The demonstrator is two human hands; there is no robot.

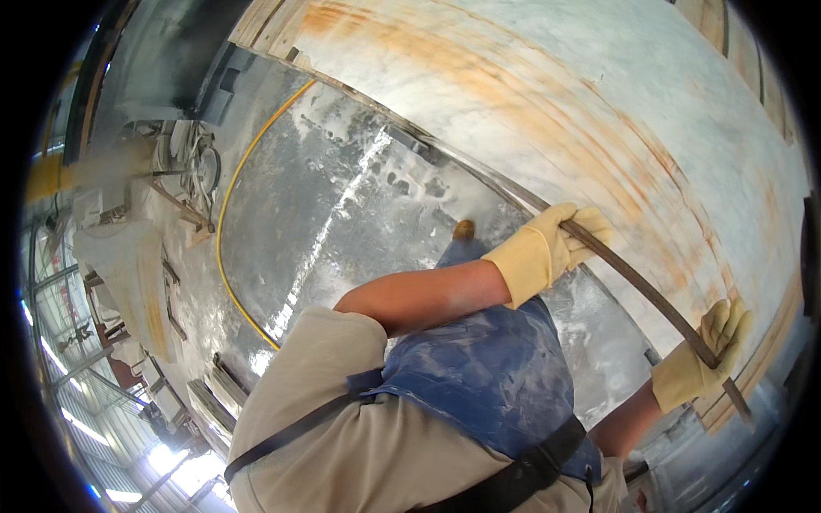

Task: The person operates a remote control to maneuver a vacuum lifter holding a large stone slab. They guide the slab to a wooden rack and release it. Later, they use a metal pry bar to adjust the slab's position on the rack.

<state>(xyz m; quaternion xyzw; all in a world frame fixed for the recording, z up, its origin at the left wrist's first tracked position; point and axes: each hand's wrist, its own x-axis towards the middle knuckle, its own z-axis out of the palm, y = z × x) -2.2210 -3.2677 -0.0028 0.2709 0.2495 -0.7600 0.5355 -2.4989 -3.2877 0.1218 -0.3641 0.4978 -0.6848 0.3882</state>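
Wet floor (359, 214); L grip (547, 248) & R grip (703, 359) clamp bar (641, 291) by slab (599, 111).

A stone-cutting workshop: big marble slabs (599, 111), wet dusty floor (342, 214).

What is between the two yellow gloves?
In the head view, only the long dark metal bar runs from the left gloved hand to the right gloved hand, against the pale stone slab.
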